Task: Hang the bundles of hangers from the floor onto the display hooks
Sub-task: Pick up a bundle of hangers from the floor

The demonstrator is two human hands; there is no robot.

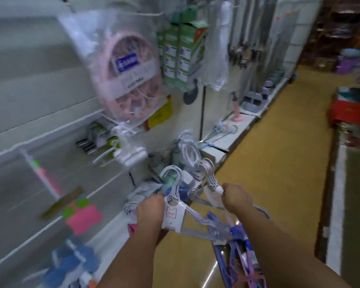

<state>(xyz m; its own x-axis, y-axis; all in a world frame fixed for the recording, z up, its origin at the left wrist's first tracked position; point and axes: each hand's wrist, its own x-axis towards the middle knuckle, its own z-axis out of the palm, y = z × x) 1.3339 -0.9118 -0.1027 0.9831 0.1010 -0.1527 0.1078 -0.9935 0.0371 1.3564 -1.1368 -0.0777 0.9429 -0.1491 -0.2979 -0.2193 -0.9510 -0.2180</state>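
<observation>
Both hands are gripping hanger bundles: the left hand (149, 210) one bundle (175, 196), the right hand (236, 197) another (208, 177). She should be lifting one set of necks squarely onto a free display hook (110, 154) up left of her hands, while more hangers (233, 260) wait on the floor below her wrists.

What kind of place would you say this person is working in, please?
Most likely a household goods shop aisle. A bagged pink peg hanger and green boxes hang on wall hooks, labelled hanger bundles are in hand, and stocked shelves line the yellow floor.
</observation>
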